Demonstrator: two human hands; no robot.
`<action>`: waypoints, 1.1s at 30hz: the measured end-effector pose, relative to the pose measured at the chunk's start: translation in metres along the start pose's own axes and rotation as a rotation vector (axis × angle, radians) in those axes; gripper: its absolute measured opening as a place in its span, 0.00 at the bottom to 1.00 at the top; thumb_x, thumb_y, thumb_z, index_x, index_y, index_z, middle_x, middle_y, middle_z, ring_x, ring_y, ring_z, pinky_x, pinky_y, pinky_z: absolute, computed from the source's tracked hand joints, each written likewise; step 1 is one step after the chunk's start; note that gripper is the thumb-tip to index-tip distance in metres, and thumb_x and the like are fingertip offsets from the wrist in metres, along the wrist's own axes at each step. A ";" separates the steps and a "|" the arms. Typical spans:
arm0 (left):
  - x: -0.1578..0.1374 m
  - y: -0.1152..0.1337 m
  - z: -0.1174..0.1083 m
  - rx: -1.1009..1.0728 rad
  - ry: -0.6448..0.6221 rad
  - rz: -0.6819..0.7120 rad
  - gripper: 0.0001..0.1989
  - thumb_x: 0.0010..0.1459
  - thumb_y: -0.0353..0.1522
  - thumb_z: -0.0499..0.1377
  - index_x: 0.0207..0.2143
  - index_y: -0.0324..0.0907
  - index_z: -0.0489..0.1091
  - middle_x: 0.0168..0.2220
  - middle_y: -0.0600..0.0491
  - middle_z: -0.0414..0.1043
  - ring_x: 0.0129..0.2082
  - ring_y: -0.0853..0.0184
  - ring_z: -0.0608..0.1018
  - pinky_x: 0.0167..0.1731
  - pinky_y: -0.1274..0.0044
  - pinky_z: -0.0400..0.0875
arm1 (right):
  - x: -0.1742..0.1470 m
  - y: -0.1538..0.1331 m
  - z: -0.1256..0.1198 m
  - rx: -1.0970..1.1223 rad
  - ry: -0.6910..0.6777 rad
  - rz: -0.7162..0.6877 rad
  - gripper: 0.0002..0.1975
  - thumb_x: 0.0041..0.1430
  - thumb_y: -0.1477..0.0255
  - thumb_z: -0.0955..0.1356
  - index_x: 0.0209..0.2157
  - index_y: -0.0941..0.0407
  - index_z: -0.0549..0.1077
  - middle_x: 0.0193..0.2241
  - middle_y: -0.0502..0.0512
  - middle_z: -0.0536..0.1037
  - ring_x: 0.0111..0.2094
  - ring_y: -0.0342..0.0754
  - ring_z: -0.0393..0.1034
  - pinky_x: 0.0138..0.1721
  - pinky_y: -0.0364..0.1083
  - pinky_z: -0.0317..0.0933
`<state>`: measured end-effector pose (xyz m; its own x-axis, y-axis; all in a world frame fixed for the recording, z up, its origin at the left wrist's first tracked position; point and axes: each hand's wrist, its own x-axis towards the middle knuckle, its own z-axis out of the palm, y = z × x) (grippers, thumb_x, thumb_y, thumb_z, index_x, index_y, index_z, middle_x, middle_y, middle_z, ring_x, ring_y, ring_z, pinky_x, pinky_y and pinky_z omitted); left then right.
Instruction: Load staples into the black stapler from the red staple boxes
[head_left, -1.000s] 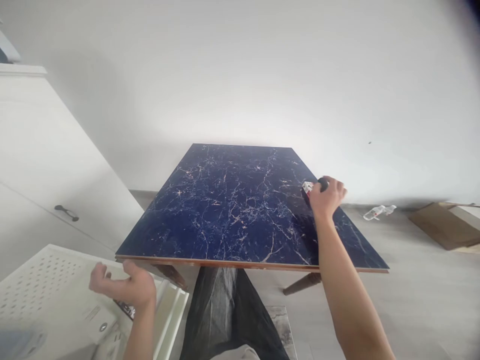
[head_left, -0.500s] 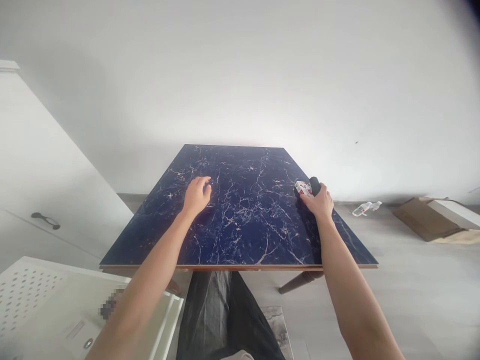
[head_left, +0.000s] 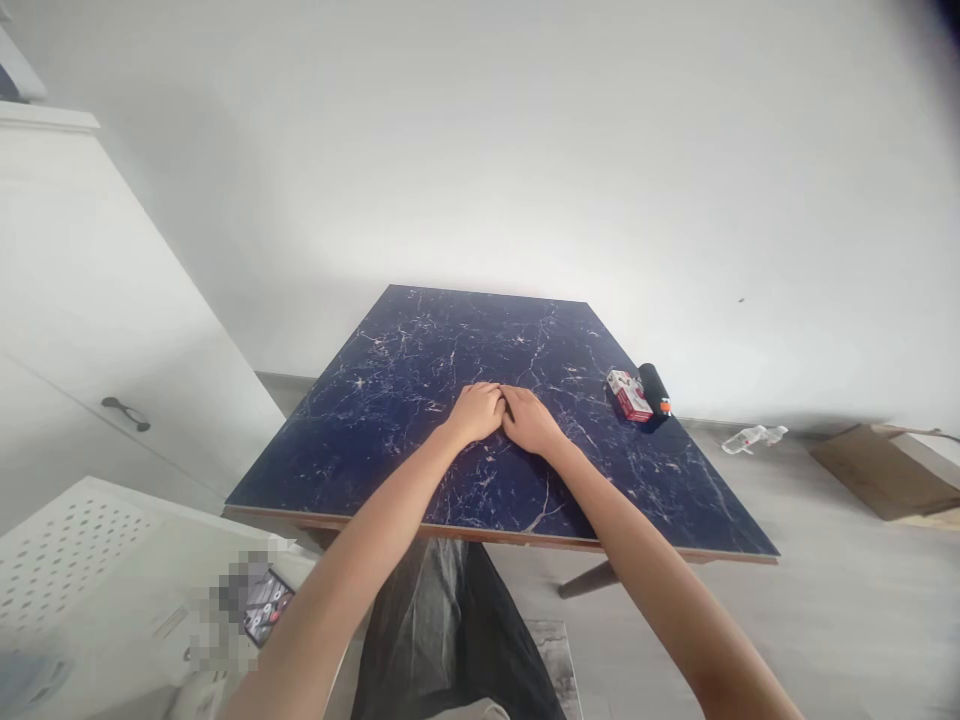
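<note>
My left hand (head_left: 478, 412) and my right hand (head_left: 529, 420) meet over the middle of the blue marbled table (head_left: 360, 440). Both have their palms down and lie low on the tabletop, fingers stretched forward and nothing visible in them. The fingertips of the two hands touch or nearly touch. To the right of my right hand, a small red and white box (head_left: 628, 395) lies near the table's right edge. Right against it or just beside it is a black cylinder (head_left: 654, 390) with an orange mark at its near end.
A white cabinet (head_left: 105, 300) stands at the left. Below it, a white perforated surface (head_left: 90, 540) carries a phone (head_left: 268, 606), partly blurred out. Clear plastic bottles (head_left: 754, 438) and a cardboard box (head_left: 877, 470) are on the floor at the right, by the wall.
My right hand has let go of the small box and black cylinder and moved left to the table's middle. My left hand has moved right to meet it. The view has shifted slightly.
</note>
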<state>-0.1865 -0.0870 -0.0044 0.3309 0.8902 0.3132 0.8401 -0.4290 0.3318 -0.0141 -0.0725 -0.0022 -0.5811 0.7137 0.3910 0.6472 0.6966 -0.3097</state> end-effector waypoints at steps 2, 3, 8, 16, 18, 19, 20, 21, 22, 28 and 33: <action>0.004 0.008 0.007 0.023 0.017 -0.030 0.22 0.70 0.33 0.44 0.54 0.39 0.74 0.59 0.44 0.71 0.60 0.57 0.70 0.61 0.62 0.60 | -0.001 0.001 0.008 0.029 -0.010 0.021 0.26 0.61 0.75 0.61 0.62 0.56 0.66 0.56 0.62 0.74 0.56 0.56 0.68 0.60 0.55 0.61; 0.003 0.010 0.009 0.036 0.022 -0.028 0.22 0.71 0.34 0.43 0.54 0.38 0.74 0.60 0.44 0.70 0.60 0.56 0.69 0.61 0.61 0.59 | -0.003 0.005 0.010 0.038 -0.010 0.033 0.26 0.62 0.74 0.61 0.62 0.56 0.66 0.56 0.62 0.74 0.57 0.56 0.68 0.60 0.55 0.61; -0.004 0.005 0.008 0.072 -0.022 0.009 0.25 0.72 0.37 0.42 0.57 0.37 0.72 0.65 0.42 0.64 0.65 0.55 0.64 0.64 0.61 0.55 | -0.009 0.017 0.005 0.050 -0.039 0.050 0.24 0.64 0.72 0.62 0.61 0.56 0.67 0.58 0.62 0.73 0.58 0.57 0.67 0.62 0.57 0.59; -0.007 0.006 0.004 0.053 -0.087 0.006 0.27 0.72 0.39 0.41 0.61 0.36 0.68 0.67 0.42 0.60 0.67 0.53 0.61 0.66 0.60 0.51 | -0.011 0.016 0.003 0.061 -0.036 0.045 0.23 0.64 0.71 0.63 0.60 0.57 0.69 0.57 0.62 0.74 0.58 0.56 0.68 0.61 0.56 0.60; -0.008 0.006 0.003 0.033 -0.095 0.002 0.27 0.72 0.40 0.41 0.62 0.37 0.67 0.67 0.42 0.60 0.68 0.54 0.60 0.66 0.60 0.51 | -0.011 0.017 0.001 0.064 -0.040 0.045 0.23 0.64 0.71 0.63 0.60 0.57 0.69 0.57 0.62 0.74 0.58 0.56 0.68 0.61 0.55 0.60; -0.008 0.006 0.003 0.026 -0.097 0.000 0.27 0.72 0.40 0.41 0.62 0.38 0.67 0.67 0.43 0.59 0.68 0.54 0.60 0.66 0.60 0.51 | -0.012 0.017 0.001 0.066 -0.041 0.047 0.23 0.63 0.71 0.64 0.60 0.56 0.69 0.57 0.61 0.74 0.58 0.56 0.68 0.61 0.56 0.60; -0.009 0.005 0.002 0.023 -0.097 -0.001 0.27 0.72 0.41 0.41 0.62 0.38 0.67 0.67 0.43 0.59 0.68 0.54 0.60 0.66 0.59 0.51 | -0.012 0.018 0.000 0.067 -0.042 0.050 0.23 0.63 0.71 0.64 0.60 0.56 0.69 0.56 0.61 0.75 0.57 0.56 0.69 0.61 0.56 0.60; -0.009 0.005 0.003 0.023 -0.097 -0.001 0.27 0.72 0.41 0.41 0.62 0.38 0.67 0.67 0.43 0.59 0.68 0.54 0.59 0.66 0.59 0.51 | -0.012 0.018 0.000 0.068 -0.042 0.055 0.23 0.63 0.71 0.64 0.59 0.56 0.69 0.56 0.61 0.75 0.57 0.57 0.69 0.61 0.56 0.60; -0.009 0.005 0.003 0.024 -0.097 0.001 0.27 0.72 0.41 0.41 0.62 0.38 0.67 0.68 0.42 0.59 0.68 0.54 0.59 0.66 0.59 0.51 | -0.012 0.018 0.000 0.069 -0.043 0.059 0.23 0.63 0.71 0.64 0.59 0.55 0.70 0.56 0.60 0.75 0.57 0.57 0.69 0.61 0.56 0.60; -0.009 0.004 0.007 0.040 -0.080 0.008 0.28 0.72 0.41 0.40 0.62 0.38 0.67 0.67 0.43 0.59 0.68 0.53 0.60 0.66 0.60 0.51 | -0.011 0.015 0.001 0.054 -0.052 0.060 0.23 0.63 0.71 0.64 0.59 0.55 0.70 0.56 0.61 0.75 0.57 0.57 0.69 0.60 0.57 0.61; -0.011 0.003 0.006 0.032 -0.084 0.014 0.27 0.72 0.42 0.41 0.62 0.40 0.67 0.67 0.45 0.60 0.67 0.53 0.60 0.66 0.60 0.52 | -0.018 0.028 -0.030 -0.070 0.169 0.040 0.19 0.63 0.68 0.65 0.55 0.55 0.73 0.55 0.62 0.75 0.59 0.59 0.65 0.64 0.58 0.54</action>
<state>-0.1852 -0.0968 -0.0127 0.3763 0.8946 0.2411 0.8482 -0.4373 0.2989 0.0296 -0.0685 0.0082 -0.4670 0.7142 0.5214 0.7042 0.6570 -0.2692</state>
